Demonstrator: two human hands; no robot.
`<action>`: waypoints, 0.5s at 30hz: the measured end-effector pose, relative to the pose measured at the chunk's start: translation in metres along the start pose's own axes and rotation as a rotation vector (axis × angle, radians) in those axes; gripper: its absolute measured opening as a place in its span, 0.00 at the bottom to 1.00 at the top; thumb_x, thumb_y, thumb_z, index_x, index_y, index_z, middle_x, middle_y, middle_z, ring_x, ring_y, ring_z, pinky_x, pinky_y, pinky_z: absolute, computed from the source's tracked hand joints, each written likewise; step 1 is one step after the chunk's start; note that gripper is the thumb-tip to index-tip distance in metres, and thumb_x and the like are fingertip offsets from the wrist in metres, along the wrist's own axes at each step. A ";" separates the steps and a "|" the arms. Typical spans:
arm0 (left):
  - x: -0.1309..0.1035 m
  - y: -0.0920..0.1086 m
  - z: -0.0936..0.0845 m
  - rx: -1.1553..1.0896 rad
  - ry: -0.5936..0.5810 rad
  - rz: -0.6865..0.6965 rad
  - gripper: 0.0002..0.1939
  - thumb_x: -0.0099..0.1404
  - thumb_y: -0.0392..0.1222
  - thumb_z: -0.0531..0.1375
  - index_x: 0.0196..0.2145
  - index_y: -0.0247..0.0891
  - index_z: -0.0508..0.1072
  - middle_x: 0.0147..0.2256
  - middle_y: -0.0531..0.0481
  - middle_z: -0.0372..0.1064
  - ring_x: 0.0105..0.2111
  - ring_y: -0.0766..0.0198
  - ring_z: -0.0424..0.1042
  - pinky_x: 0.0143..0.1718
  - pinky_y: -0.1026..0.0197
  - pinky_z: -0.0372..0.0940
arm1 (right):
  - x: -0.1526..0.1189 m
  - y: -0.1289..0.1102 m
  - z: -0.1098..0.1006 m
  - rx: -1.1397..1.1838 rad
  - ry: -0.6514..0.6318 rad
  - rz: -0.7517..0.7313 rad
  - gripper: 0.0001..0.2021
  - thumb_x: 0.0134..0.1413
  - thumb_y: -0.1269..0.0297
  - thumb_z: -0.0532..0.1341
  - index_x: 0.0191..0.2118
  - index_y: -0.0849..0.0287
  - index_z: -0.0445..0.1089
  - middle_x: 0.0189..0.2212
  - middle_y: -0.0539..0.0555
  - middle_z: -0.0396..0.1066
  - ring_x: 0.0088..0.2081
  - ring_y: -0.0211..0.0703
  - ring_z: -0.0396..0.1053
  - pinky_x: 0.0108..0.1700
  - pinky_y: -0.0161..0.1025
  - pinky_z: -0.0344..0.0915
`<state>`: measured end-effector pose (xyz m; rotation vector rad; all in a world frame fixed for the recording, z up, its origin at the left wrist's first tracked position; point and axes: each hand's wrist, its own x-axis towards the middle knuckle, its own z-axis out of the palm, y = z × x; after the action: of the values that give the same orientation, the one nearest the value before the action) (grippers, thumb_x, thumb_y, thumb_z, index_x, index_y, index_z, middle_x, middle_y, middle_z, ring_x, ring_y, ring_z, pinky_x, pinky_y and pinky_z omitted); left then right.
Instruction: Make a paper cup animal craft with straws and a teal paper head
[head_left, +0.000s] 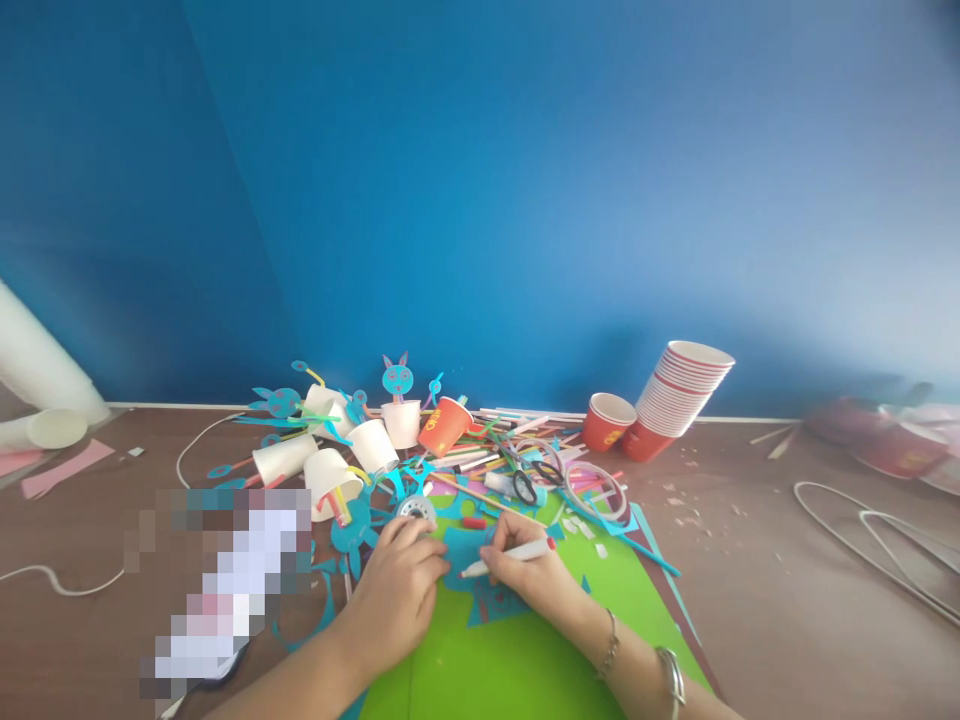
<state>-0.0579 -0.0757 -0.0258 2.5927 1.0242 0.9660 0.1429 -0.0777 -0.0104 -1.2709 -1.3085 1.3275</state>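
My right hand point(521, 562) is closed around a white marker point(529, 550) with a red end, its tip over a blue paper piece point(499, 603) that bears reddish marks. That paper lies on a green sheet point(480, 670). Bent fingers of my left hand point(409, 575) rest on the green sheet at the blue paper's left edge; whether they pinch anything is hidden. A red cap point(474, 523) lies just above the blue paper. Beyond my left hand sits a roll of tape point(416, 508).
Scissors point(525, 487), coloured straws and blue paper scraps are heaped behind the green sheet. White cups point(401, 424) with blue paper figures stand or lie at the left back. A tall cup stack point(679, 395) leans at the right back. Cables point(862, 515) lie far right.
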 end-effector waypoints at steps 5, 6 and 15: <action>0.001 0.001 0.000 0.007 -0.002 -0.004 0.18 0.56 0.23 0.53 0.34 0.41 0.76 0.36 0.52 0.75 0.46 0.56 0.66 0.51 0.49 0.58 | -0.001 0.007 0.003 -0.110 -0.005 0.015 0.12 0.44 0.61 0.61 0.20 0.54 0.56 0.11 0.43 0.62 0.13 0.35 0.61 0.16 0.31 0.56; 0.001 0.001 0.000 0.009 -0.001 -0.006 0.18 0.56 0.23 0.53 0.34 0.41 0.76 0.36 0.52 0.75 0.46 0.56 0.66 0.51 0.49 0.58 | -0.001 0.008 0.003 -0.120 -0.003 0.008 0.11 0.44 0.62 0.60 0.20 0.54 0.57 0.11 0.43 0.62 0.14 0.35 0.62 0.16 0.30 0.56; 0.000 -0.001 0.001 0.006 0.005 0.000 0.17 0.55 0.23 0.53 0.34 0.41 0.76 0.36 0.51 0.75 0.46 0.55 0.66 0.51 0.47 0.58 | -0.001 0.006 0.005 -0.172 -0.001 0.002 0.09 0.43 0.64 0.58 0.19 0.54 0.56 0.10 0.43 0.62 0.13 0.34 0.62 0.16 0.30 0.56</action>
<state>-0.0576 -0.0749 -0.0262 2.5966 1.0300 0.9707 0.1387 -0.0802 -0.0165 -1.3883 -1.4477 1.2373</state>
